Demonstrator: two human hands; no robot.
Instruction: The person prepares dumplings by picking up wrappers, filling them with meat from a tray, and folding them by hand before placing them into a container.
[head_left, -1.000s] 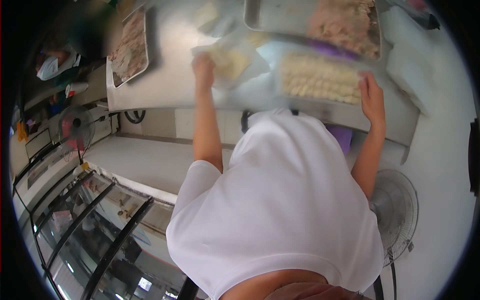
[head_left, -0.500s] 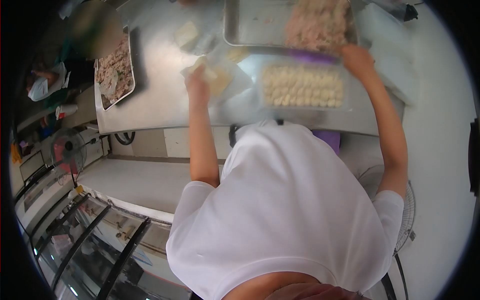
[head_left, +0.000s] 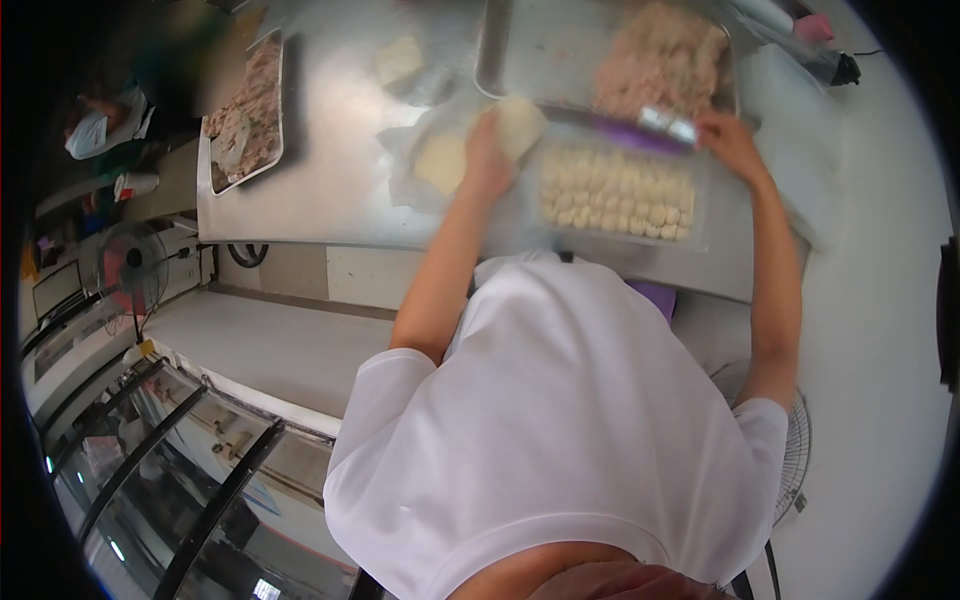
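My left hand (head_left: 488,158) is closed on a round, pale dough wrapper (head_left: 521,124), raised above the table. Just left of that hand, more wrappers (head_left: 438,165) lie on a sheet of white paper (head_left: 402,142). My right hand (head_left: 732,146) grips a short, shiny metal spatula (head_left: 668,126), its blade pointing left. The blade is at the near edge of a metal tray (head_left: 540,65) with a mound of pinkish minced meat (head_left: 662,58). Between my hands stands a clear plastic box (head_left: 700,215) with rows of small dumplings (head_left: 615,197).
A second tray of minced meat (head_left: 248,120) stands at the table's (head_left: 310,195) left end. More wrappers (head_left: 398,60) lie farther back. Something purple (head_left: 635,136) sits between box and tray. A person (head_left: 105,125) is at far left, near a fan (head_left: 135,260).
My left hand has moved right with the wrapper, from over the paper towards the dumpling box. My right hand has drawn slightly right and nearer, and the spatula now shows clear of the meat.
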